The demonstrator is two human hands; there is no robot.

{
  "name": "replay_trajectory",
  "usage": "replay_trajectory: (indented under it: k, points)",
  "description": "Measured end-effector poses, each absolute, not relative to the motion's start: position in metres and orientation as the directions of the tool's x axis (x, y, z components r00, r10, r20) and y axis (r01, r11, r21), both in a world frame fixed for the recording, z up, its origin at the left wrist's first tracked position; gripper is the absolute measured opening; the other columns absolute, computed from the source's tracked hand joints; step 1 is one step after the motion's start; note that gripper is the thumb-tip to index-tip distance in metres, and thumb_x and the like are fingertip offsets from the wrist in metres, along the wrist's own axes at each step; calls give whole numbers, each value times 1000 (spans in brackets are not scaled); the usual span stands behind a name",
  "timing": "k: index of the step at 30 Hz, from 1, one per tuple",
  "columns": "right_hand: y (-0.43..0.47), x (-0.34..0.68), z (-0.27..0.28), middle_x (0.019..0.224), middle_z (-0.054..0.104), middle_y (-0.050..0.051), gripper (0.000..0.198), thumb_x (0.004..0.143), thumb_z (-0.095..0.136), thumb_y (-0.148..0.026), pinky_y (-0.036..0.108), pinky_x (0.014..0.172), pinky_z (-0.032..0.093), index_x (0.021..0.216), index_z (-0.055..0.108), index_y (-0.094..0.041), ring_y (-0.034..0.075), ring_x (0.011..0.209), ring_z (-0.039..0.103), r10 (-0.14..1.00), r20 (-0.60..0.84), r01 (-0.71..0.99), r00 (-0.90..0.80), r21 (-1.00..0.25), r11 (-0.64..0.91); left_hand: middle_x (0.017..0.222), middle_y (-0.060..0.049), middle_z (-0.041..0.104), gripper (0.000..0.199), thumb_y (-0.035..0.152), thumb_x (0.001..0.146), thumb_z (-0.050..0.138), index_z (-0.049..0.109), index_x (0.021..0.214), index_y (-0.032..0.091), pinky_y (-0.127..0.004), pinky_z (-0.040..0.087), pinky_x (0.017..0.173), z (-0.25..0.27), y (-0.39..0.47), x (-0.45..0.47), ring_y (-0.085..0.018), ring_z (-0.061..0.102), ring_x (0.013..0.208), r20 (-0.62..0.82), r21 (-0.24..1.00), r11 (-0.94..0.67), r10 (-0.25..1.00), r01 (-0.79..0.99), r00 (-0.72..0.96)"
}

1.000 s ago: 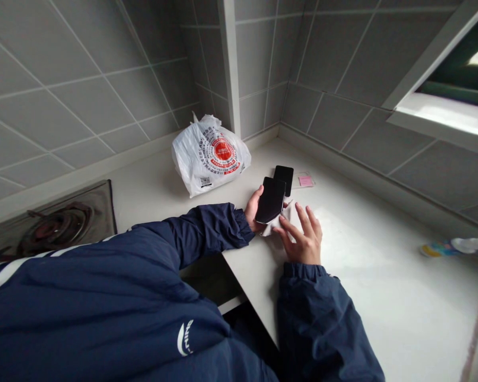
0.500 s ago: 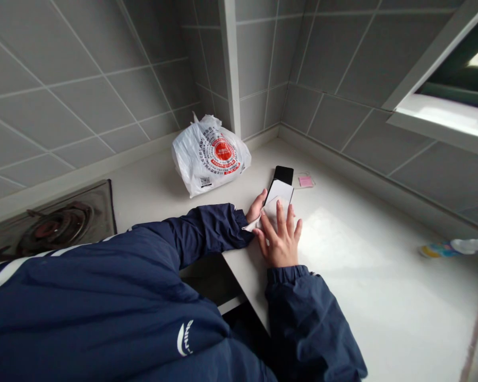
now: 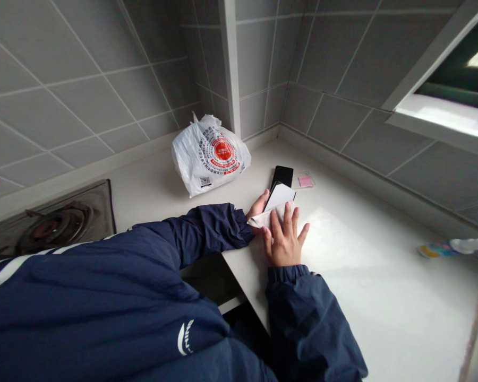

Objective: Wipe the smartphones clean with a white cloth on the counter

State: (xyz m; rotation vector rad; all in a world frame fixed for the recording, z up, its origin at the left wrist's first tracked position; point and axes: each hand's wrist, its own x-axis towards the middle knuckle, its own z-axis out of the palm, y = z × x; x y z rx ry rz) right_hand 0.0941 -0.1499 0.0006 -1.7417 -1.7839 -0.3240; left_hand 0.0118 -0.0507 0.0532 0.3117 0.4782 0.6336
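Observation:
My left hand (image 3: 258, 208) is closed around the left edge of a flat phone (image 3: 280, 196) with a pale, shiny face and a dark rim. A whitish cloth (image 3: 262, 219) lies across the near end of the phone. My right hand (image 3: 284, 239) rests on the cloth, palm down, with its fingers spread. Just beyond the phone, a flat black rectangular item (image 3: 283, 174) lies on the counter. To its right is a small pink packet (image 3: 305, 181) with a clear edge. The phone's near end is hidden under the cloth and hand.
A white plastic bag (image 3: 211, 154) with red print stands at the back left of the white counter (image 3: 342, 297). A gas burner (image 3: 53, 228) is at the far left. A bottle with a colourful label (image 3: 438, 249) lies at the right, by the tiled wall.
My right hand has slid slightly right and toward me with the cloth, uncovering more cloth at the left. The phone in my left hand has turned a little clockwise.

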Motion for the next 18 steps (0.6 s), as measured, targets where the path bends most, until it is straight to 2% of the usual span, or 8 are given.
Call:
replay_trajectory:
  k: [5, 10, 13, 18]
  points:
    - [-153, 93, 3, 159, 47, 16, 41, 101, 52, -36, 64, 125, 12, 136, 63, -19, 35, 154, 34, 757, 653, 955, 20, -236, 178, 101, -16, 77, 79, 57, 106, 11, 67, 128, 6, -42, 46, 106, 52, -49, 12, -31, 71, 110, -327, 436, 771, 616, -465, 716]
    - [-155, 92, 5, 137, 69, 9, 34, 97, 59, -27, 56, 129, 11, 130, 66, -22, 27, 141, 54, 704, 710, 932, 10, -261, 250, 98, -19, 76, 86, 62, 104, 9, 69, 123, 4, -44, 50, 100, 49, -45, 11, -32, 71, 104, -335, 430, 805, 562, -409, 756]
    - [-156, 88, 7, 136, 70, 9, 35, 98, 58, -26, 51, 130, 12, 132, 64, -20, 24, 134, 60, 699, 714, 912, -33, -265, 314, 95, -21, 75, 90, 67, 101, 7, 69, 121, 4, -46, 51, 98, 51, -44, 8, -32, 72, 100, -356, 436, 828, 519, -353, 777]
    - [-157, 83, 6, 149, 60, 12, 48, 100, 54, -31, 53, 130, 10, 146, 53, -18, 25, 144, 51, 747, 659, 900, -89, -268, 344, 98, -19, 76, 91, 69, 101, 4, 70, 119, 8, -46, 49, 100, 59, -51, 5, -32, 71, 102, -365, 465, 827, 505, -317, 782]
